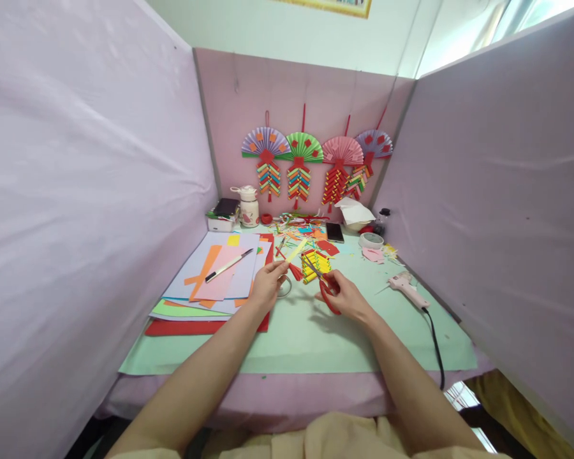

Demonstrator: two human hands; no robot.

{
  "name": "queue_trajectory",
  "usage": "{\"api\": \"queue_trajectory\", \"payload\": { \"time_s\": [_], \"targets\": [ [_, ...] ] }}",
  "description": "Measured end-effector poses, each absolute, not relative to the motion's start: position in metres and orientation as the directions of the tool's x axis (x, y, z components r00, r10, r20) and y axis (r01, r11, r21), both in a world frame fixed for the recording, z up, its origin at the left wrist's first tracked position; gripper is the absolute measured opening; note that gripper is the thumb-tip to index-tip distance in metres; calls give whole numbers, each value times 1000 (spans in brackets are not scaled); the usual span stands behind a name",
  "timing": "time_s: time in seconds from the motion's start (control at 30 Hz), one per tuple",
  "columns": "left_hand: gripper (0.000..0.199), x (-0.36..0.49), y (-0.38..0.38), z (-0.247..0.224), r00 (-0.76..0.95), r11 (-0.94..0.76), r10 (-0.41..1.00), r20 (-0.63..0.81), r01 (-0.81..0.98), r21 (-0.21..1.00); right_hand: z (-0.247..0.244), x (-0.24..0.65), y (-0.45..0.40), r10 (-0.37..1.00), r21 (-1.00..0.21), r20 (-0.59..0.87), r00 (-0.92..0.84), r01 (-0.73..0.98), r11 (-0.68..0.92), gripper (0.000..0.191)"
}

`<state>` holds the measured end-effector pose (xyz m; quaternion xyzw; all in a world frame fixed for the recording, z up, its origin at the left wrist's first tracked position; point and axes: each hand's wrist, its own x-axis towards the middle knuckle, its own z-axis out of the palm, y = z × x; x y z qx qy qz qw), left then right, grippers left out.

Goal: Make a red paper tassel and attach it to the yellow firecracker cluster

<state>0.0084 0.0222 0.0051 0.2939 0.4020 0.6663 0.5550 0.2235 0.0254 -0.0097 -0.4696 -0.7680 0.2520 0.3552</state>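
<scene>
Left hand (268, 284) pinches a pale yellow paper strip (297, 250) above the middle of the tabletop (316, 350); right hand (345, 297) grips red-handled scissors (322, 287), tips near the strip, over a bundle of yellow paper rolls (324, 262). Whether the blades are parted is hard to tell. For a neat cut, it would likely help to hold the strip taut, square to the blades, clear of the rolls and nearby red tassel (295, 272).
</scene>
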Motion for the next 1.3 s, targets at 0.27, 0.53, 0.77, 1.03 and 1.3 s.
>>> {"api": "queue_trajectory", "payload": {
  "time_s": [0.27,0.53,0.77,1.03,1.3],
  "targets": [
    [37,11,19,5,-183,-29,980,-75,-509,860,-11,219,22,887,-720,339,-314,520,460,35],
    [37,15,17,2,-159,1,983,-97,-516,857,-10,214,20,881,-704,363,-304,530,473,28],
    [35,19,14,2,-122,29,986,-116,-553,832,-15,212,20,872,-666,384,-303,564,489,25],
    [34,21,11,4,-109,31,988,-111,-560,828,-16,212,20,881,-645,369,-297,601,472,29],
    [33,18,15,2,-135,7,986,-101,-568,823,-16,215,21,901,-729,386,-198,532,430,41]
  ]
}}
